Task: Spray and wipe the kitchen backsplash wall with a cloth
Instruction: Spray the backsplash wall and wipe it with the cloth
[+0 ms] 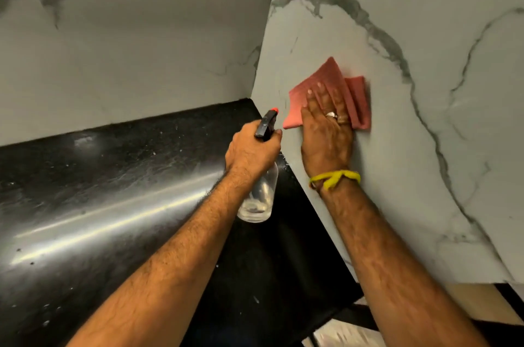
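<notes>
A folded pink cloth (331,82) lies flat against the white marble backsplash wall (425,119) on the right. My right hand (326,131) presses on it with straight, spread fingers; a ring and a yellow wrist thread show. Just to its left, my left hand (252,151) grips the neck of a clear spray bottle (261,193) with a black trigger head and an orange nozzle (274,110). The nozzle points up toward the corner of the walls. The bottle hangs above the black countertop and looks nearly empty.
A glossy black countertop (99,190) runs along the left and under both arms, with white specks and streaks. A second marble wall (127,34) meets the right one at a corner. The right wall's lower edge ends near a pale surface (476,304).
</notes>
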